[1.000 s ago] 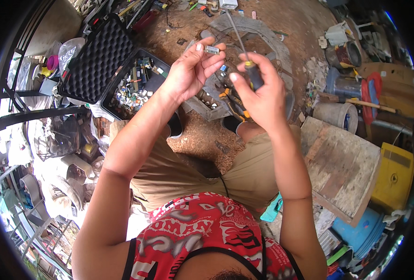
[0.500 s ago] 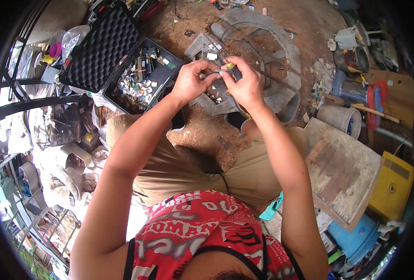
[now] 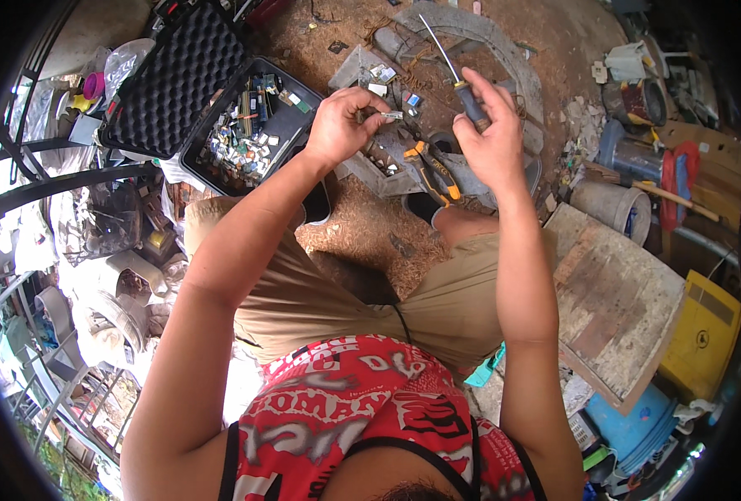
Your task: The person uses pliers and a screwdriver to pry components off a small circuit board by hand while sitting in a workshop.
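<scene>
My left hand [image 3: 342, 127] pinches a small silvery metal part [image 3: 393, 115] between thumb and fingertips. To the right, apart from it, my right hand [image 3: 493, 138] grips a screwdriver [image 3: 473, 107] by its dark handle with a yellow collar. The screwdriver's thin shaft points up and away to the left. Between and below my hands, pliers [image 3: 437, 174] with orange and black handles lie on a round grey frame [image 3: 527, 92]. Small pieces lie on that frame too, among them a white block [image 3: 377, 89] and a blue one [image 3: 413, 99].
At the left an opened black case [image 3: 193, 159] holds many small electronic parts; its lid has foam lining [image 3: 174, 79]. A worn wooden board [image 3: 609, 301] lies at the right, beside a yellow case [image 3: 700, 334] and a whitish bucket [image 3: 609, 209]. Clutter lines both sides.
My right hand has moved right, away from my left, and the screwdriver now points up and away. The left hand stays nearly in place with the small part. The pliers now show fully.
</scene>
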`<state>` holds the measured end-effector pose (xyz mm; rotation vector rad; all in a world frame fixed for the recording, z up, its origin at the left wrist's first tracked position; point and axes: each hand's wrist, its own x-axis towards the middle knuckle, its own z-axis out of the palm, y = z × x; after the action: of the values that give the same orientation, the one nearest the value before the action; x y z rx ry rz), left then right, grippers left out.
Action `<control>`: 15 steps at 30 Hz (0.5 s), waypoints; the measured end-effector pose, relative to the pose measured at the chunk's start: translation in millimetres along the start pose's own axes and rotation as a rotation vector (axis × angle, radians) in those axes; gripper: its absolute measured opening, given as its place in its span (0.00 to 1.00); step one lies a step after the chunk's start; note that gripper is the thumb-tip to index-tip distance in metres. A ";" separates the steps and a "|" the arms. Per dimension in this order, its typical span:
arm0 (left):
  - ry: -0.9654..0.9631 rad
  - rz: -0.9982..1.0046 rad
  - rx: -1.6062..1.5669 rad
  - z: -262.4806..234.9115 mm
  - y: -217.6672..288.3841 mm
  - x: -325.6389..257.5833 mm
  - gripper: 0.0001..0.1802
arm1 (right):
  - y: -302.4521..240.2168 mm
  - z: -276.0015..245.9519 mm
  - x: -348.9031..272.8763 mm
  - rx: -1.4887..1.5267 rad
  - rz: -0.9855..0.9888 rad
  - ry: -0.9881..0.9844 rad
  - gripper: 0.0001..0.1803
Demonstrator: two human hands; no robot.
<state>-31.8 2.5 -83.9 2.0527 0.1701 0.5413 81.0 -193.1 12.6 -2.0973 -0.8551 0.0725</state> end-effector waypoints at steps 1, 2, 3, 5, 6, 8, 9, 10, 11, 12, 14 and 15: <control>0.015 0.016 0.003 0.1 0.4 0.3 0.09 | -3.8 -3.6 0.8 -0.034 -0.036 0.014 0.29; 0.029 0.033 0.006 0.0 0.9 0.5 0.09 | -7.2 -6.4 1.4 -0.067 -0.071 0.027 0.29; 0.036 0.028 -0.001 0.3 1.6 1.1 0.09 | -9.4 -8.7 1.6 -0.110 -0.092 0.038 0.29; 0.049 0.017 -0.016 0.7 2.9 1.9 0.09 | -12.9 -9.2 1.0 -0.051 -0.058 0.034 0.29; 0.048 0.011 -0.014 0.7 3.3 2.2 0.09 | -13.8 -9.4 1.2 -0.021 -0.042 0.032 0.28; 0.046 -0.002 -0.011 0.5 4.2 2.9 0.09 | -13.3 -10.9 1.6 -0.023 -0.038 0.021 0.28; 0.050 0.002 -0.013 0.8 3.9 3.0 0.09 | -13.7 -11.2 1.9 -0.024 -0.036 0.013 0.28; 0.055 0.007 -0.015 1.0 3.4 3.2 0.09 | -16.5 -11.6 1.5 0.042 0.004 0.020 0.28; 0.059 0.011 -0.017 1.2 2.7 3.3 0.10 | -21.9 -12.1 0.8 0.108 0.045 0.028 0.28; 0.050 -0.007 -0.010 2.0 1.4 2.1 0.10 | -25.1 -12.0 0.1 0.174 0.085 0.033 0.28; 0.033 -0.045 0.004 5.5 -3.8 -2.0 0.10 | -22.1 -9.7 -0.4 0.343 0.086 0.034 0.27; 0.013 -0.031 0.058 7.2 -10.1 -4.9 0.10 | -21.3 -8.4 -0.1 0.429 0.087 0.032 0.27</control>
<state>-32.0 0.4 -97.1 2.1000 0.2274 0.5356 72.0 -190.3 33.4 -1.7257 -0.6605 0.2454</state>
